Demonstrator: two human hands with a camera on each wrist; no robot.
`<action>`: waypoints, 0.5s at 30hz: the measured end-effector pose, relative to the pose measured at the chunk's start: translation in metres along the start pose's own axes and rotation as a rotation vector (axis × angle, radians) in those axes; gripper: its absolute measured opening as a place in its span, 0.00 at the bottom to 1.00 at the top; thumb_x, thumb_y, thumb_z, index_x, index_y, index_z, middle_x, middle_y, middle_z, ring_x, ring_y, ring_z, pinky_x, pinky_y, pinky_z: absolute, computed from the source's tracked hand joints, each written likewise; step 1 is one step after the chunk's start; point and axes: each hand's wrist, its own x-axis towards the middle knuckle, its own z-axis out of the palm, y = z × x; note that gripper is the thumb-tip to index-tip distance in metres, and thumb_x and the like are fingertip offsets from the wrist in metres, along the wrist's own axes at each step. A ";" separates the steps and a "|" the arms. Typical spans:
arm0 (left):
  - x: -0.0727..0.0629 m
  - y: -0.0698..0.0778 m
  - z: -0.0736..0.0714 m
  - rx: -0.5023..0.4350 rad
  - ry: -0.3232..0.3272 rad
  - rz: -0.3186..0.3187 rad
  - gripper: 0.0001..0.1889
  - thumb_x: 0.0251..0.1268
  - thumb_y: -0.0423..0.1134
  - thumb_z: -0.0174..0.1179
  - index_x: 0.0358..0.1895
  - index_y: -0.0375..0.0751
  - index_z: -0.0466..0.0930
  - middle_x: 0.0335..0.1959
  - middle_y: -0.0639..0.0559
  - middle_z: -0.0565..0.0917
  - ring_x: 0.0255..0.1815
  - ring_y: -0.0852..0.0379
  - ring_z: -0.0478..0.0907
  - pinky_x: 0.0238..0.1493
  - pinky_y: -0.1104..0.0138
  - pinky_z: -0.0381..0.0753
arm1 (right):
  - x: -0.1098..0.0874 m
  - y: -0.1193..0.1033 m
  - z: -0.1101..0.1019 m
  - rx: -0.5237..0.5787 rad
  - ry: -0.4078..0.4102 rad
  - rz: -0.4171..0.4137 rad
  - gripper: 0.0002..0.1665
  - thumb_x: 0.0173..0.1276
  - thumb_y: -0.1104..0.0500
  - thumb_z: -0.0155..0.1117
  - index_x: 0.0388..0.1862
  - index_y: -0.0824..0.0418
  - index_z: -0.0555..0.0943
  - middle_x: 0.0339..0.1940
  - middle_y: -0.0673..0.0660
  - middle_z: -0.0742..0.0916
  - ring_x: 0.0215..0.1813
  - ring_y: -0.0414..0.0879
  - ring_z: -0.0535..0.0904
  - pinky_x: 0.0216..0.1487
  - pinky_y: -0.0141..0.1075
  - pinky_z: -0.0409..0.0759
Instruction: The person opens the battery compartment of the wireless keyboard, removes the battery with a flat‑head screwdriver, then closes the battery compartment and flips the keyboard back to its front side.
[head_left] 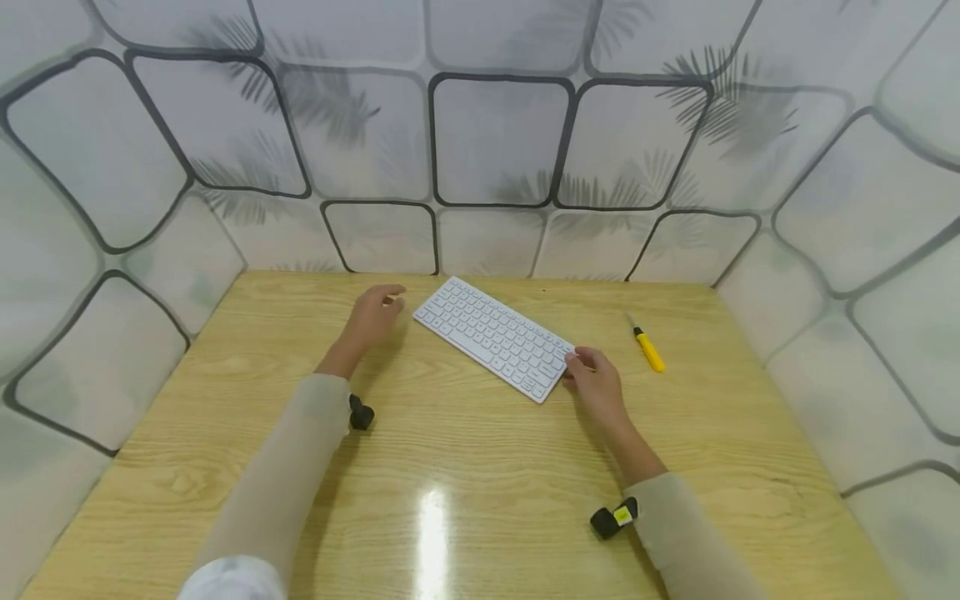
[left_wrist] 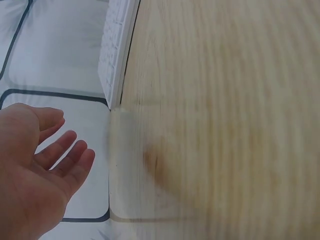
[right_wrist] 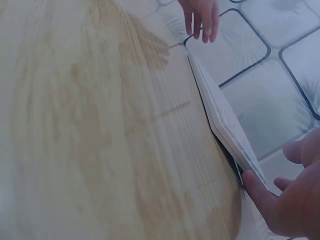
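A white keyboard [head_left: 495, 337] lies slanted across the back of the wooden table, its left end farther away than its right. At its right end, my right hand [head_left: 598, 387] grips the corner, thumb over the top and fingers at the side edge. In the right wrist view, a finger of the right hand [right_wrist: 292, 200] is at the lower edge of the keyboard [right_wrist: 222, 117], where a dark gap shows beneath. Just left of the far end, my left hand [head_left: 372, 317] hovers apart from it, fingers loosely bent and holding nothing, as the left wrist view shows too.
A screwdriver [head_left: 649, 352] with a yellow handle lies on the table [head_left: 450, 458] to the right of my right hand. Patterned wall covering [head_left: 498, 142] rises behind the table and along both sides. Small black devices [head_left: 362, 413] are worn on both wrists.
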 end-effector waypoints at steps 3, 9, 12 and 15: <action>0.008 -0.003 0.000 -0.027 -0.014 -0.017 0.22 0.82 0.40 0.46 0.72 0.36 0.69 0.72 0.37 0.69 0.68 0.38 0.70 0.65 0.45 0.72 | -0.002 -0.002 0.002 0.012 0.013 0.013 0.28 0.81 0.53 0.53 0.72 0.66 0.69 0.64 0.64 0.77 0.56 0.53 0.81 0.49 0.29 0.84; 0.025 -0.009 0.011 -0.078 -0.032 -0.005 0.20 0.81 0.38 0.49 0.68 0.35 0.73 0.68 0.37 0.75 0.67 0.38 0.72 0.66 0.47 0.72 | -0.003 0.002 0.003 0.055 0.006 0.038 0.27 0.80 0.55 0.54 0.72 0.66 0.68 0.66 0.64 0.75 0.60 0.53 0.78 0.53 0.32 0.83; 0.032 -0.011 0.016 -0.055 -0.037 0.000 0.19 0.80 0.36 0.49 0.66 0.34 0.75 0.66 0.36 0.77 0.67 0.39 0.72 0.69 0.48 0.71 | -0.001 0.006 0.004 0.080 0.008 0.037 0.26 0.79 0.58 0.55 0.71 0.67 0.69 0.66 0.65 0.75 0.61 0.53 0.77 0.57 0.33 0.82; 0.037 -0.011 0.020 -0.040 -0.029 -0.006 0.18 0.79 0.35 0.49 0.64 0.33 0.76 0.65 0.36 0.78 0.67 0.39 0.73 0.70 0.49 0.70 | -0.002 0.007 0.005 0.049 0.018 0.016 0.26 0.78 0.60 0.57 0.70 0.67 0.70 0.65 0.65 0.76 0.62 0.53 0.77 0.61 0.37 0.80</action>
